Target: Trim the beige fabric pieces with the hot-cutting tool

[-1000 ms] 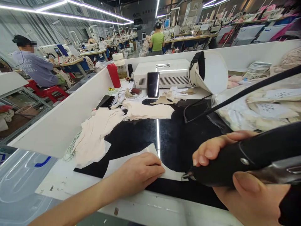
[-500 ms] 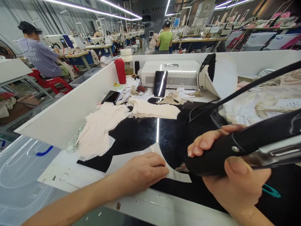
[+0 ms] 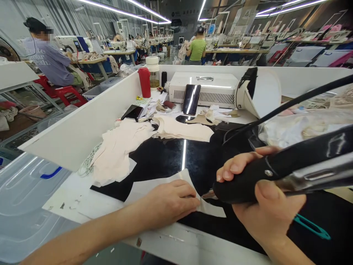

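A pale, curved fabric piece (image 3: 143, 189) lies on the black board (image 3: 162, 158) near the front edge of the table. My left hand (image 3: 171, 202) rests on it, fingers drawn together and closed on the piece near its inner curve. My right hand (image 3: 264, 198) is closed round a black corded handheld tool (image 3: 237, 187) with a long metal lever. The tool's thin metal tip (image 3: 209, 195) points left and meets the piece's curved edge, just beside my left fingertips. Under my right wrist lies a teal needle-shaped plastic piece (image 3: 313, 226).
Stacks of cream fabric pieces (image 3: 118, 147) lie behind my left hand. Farther back stand a phone (image 3: 191, 99), a vented white box (image 3: 204, 88), a red flask (image 3: 144, 82) and a jar (image 3: 152, 71). The cable (image 3: 298, 97) arches over bagged pieces. Co-workers sit beyond the partition (image 3: 82, 136).
The tool in my right hand has shifted slightly left, bringing its tip closer to my left fingertips. More of the teal piece shows. My left hand stays on the fabric.
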`<action>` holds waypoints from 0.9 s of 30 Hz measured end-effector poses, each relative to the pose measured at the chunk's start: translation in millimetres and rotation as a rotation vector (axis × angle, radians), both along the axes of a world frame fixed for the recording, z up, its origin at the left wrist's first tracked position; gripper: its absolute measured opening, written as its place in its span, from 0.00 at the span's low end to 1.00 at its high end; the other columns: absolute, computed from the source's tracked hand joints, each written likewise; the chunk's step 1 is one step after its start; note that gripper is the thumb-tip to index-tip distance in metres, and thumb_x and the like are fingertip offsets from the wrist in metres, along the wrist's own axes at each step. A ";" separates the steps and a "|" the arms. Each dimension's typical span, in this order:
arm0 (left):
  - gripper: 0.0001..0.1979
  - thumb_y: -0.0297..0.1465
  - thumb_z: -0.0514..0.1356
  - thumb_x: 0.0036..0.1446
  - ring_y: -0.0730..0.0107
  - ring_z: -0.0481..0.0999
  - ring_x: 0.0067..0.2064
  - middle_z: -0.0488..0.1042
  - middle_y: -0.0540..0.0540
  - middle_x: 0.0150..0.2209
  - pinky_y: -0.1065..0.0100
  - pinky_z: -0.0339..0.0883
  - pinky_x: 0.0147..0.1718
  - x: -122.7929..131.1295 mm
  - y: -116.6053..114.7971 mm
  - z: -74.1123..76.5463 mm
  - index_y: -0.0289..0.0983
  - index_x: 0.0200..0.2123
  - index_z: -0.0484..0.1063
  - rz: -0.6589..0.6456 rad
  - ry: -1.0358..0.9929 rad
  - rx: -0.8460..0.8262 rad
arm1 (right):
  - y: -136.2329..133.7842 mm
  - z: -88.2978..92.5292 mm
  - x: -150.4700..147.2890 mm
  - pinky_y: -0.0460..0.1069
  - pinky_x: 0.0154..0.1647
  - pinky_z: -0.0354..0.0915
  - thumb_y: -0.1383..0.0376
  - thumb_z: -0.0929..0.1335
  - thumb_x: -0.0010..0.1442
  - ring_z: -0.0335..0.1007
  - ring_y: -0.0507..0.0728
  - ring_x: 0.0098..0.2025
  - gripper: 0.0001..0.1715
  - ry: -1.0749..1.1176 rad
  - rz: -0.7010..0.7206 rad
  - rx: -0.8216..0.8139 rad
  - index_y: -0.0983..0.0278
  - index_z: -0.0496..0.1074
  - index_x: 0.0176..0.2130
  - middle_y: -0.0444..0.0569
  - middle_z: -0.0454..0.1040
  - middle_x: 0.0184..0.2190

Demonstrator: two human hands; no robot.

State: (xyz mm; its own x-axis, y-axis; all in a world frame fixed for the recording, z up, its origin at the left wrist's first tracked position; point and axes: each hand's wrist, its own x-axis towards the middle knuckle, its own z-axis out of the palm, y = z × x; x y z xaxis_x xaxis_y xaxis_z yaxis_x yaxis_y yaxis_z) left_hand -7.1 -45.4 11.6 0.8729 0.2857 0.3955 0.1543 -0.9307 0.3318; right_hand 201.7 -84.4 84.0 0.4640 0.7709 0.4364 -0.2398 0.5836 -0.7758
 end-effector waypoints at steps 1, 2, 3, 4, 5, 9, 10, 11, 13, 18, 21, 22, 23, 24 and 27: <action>0.10 0.28 0.59 0.85 0.62 0.84 0.52 0.84 0.41 0.51 0.64 0.80 0.57 0.1 -0.4 -0.3 0.35 0.54 0.82 0.004 0.009 0.011 | 0.0 -1.0 -0.5 0.53 0.27 0.77 0.53 0.89 0.57 0.77 0.57 0.26 0.27 -0.002 0.010 -0.011 0.54 0.80 0.48 0.39 0.78 0.29; 0.10 0.28 0.59 0.85 0.62 0.84 0.52 0.84 0.40 0.51 0.64 0.81 0.56 0.2 -0.7 -0.4 0.36 0.54 0.82 0.013 0.016 0.020 | 0.0 -1.9 -0.9 0.53 0.28 0.77 0.53 0.88 0.59 0.77 0.57 0.27 0.26 -0.006 0.020 -0.022 0.54 0.81 0.49 0.40 0.79 0.29; 0.10 0.29 0.59 0.85 0.62 0.84 0.51 0.84 0.40 0.52 0.64 0.81 0.55 0.2 -1.2 -0.5 0.36 0.53 0.83 0.024 0.024 0.025 | 0.0 -2.4 -1.1 0.53 0.28 0.78 0.54 0.88 0.60 0.78 0.57 0.27 0.25 -0.009 0.026 -0.030 0.54 0.81 0.49 0.40 0.79 0.30; 0.10 0.29 0.60 0.85 0.62 0.84 0.51 0.83 0.39 0.54 0.65 0.81 0.54 0.3 -1.6 -0.3 0.37 0.53 0.83 0.038 0.030 0.026 | 0.1 -2.7 -1.2 0.52 0.28 0.78 0.55 0.88 0.60 0.78 0.57 0.27 0.24 -0.009 0.028 -0.031 0.54 0.81 0.49 0.40 0.79 0.30; 0.10 0.30 0.60 0.85 0.62 0.84 0.51 0.83 0.39 0.55 0.65 0.81 0.53 0.3 -2.0 -0.1 0.38 0.52 0.83 0.053 0.036 0.022 | 0.6 -2.7 -1.2 0.52 0.28 0.78 0.55 0.88 0.60 0.77 0.57 0.27 0.24 -0.004 0.027 -0.030 0.54 0.81 0.49 0.40 0.79 0.30; 0.11 0.31 0.61 0.85 0.62 0.83 0.51 0.82 0.38 0.56 0.67 0.80 0.52 0.8 -3.1 1.0 0.39 0.49 0.84 0.079 0.028 0.015 | 4.6 -1.4 -1.4 0.52 0.27 0.79 0.53 0.89 0.57 0.76 0.57 0.27 0.27 0.018 -0.001 0.002 0.53 0.81 0.49 0.39 0.78 0.30; 0.11 0.31 0.61 0.85 0.62 0.83 0.51 0.82 0.38 0.56 0.67 0.80 0.52 1.1 -3.2 1.0 0.38 0.49 0.84 0.081 0.021 0.018 | 5.7 -1.3 -1.5 0.53 0.27 0.79 0.52 0.89 0.57 0.76 0.57 0.27 0.28 0.016 -0.009 0.003 0.53 0.81 0.50 0.39 0.77 0.30; 0.11 0.31 0.61 0.85 0.62 0.83 0.51 0.82 0.38 0.55 0.67 0.80 0.51 1.4 -3.3 0.8 0.38 0.48 0.84 0.081 0.010 0.020 | 6.7 -1.6 -1.7 0.53 0.28 0.80 0.51 0.89 0.56 0.76 0.57 0.27 0.29 0.011 -0.015 0.001 0.53 0.81 0.50 0.39 0.77 0.30; 0.13 0.32 0.60 0.85 0.61 0.82 0.51 0.82 0.38 0.54 0.67 0.80 0.50 2.0 -3.4 0.2 0.38 0.48 0.84 0.083 -0.018 0.022 | 7.9 -2.6 -2.2 0.53 0.27 0.79 0.49 0.89 0.56 0.76 0.57 0.26 0.30 -0.005 -0.017 -0.012 0.53 0.80 0.50 0.39 0.76 0.30; 0.15 0.31 0.59 0.86 0.62 0.81 0.50 0.81 0.39 0.53 0.68 0.79 0.50 2.6 -4.0 -1.6 0.37 0.47 0.84 0.084 -0.038 0.018 | 9.0 -4.5 -3.7 0.53 0.26 0.79 0.52 0.87 0.60 0.77 0.57 0.26 0.28 -0.058 -0.006 -0.014 0.54 0.77 0.50 0.38 0.76 0.30; 0.14 0.32 0.60 0.86 0.62 0.81 0.50 0.81 0.39 0.53 0.68 0.79 0.50 2.4 -4.2 -2.1 0.38 0.47 0.85 0.087 -0.028 0.018 | 11.1 -3.6 -3.7 0.53 0.26 0.79 0.52 0.88 0.59 0.77 0.56 0.26 0.28 -0.050 -0.011 -0.014 0.55 0.78 0.49 0.38 0.77 0.30; 0.14 0.32 0.60 0.85 0.62 0.81 0.50 0.80 0.39 0.53 0.67 0.79 0.50 2.5 -4.2 -2.2 0.38 0.47 0.85 0.088 -0.028 0.017 | 12.2 -3.3 -3.6 0.53 0.26 0.80 0.52 0.88 0.58 0.77 0.56 0.26 0.29 -0.041 -0.012 -0.011 0.55 0.78 0.49 0.38 0.78 0.30; 0.14 0.32 0.60 0.85 0.62 0.81 0.50 0.80 0.39 0.53 0.67 0.79 0.50 2.6 -4.2 -2.3 0.38 0.47 0.85 0.088 -0.029 0.016 | 13.4 -3.1 -3.5 0.52 0.27 0.80 0.52 0.88 0.57 0.77 0.56 0.26 0.29 -0.032 -0.017 -0.003 0.55 0.78 0.49 0.37 0.78 0.30; 0.13 0.32 0.60 0.85 0.62 0.81 0.50 0.80 0.39 0.52 0.67 0.79 0.50 2.7 -4.2 -2.3 0.38 0.47 0.85 0.090 -0.027 0.016 | 14.8 -3.0 -3.6 0.52 0.27 0.81 0.51 0.88 0.57 0.77 0.56 0.27 0.29 -0.027 -0.020 0.007 0.55 0.78 0.49 0.37 0.78 0.30; 0.12 0.33 0.62 0.85 0.62 0.80 0.50 0.80 0.40 0.52 0.68 0.78 0.49 3.2 -4.0 -2.0 0.39 0.47 0.85 0.094 -0.010 0.006 | 18.6 -3.4 -5.0 0.50 0.27 0.80 0.51 0.88 0.57 0.78 0.55 0.27 0.29 -0.024 -0.017 0.027 0.54 0.79 0.50 0.37 0.78 0.30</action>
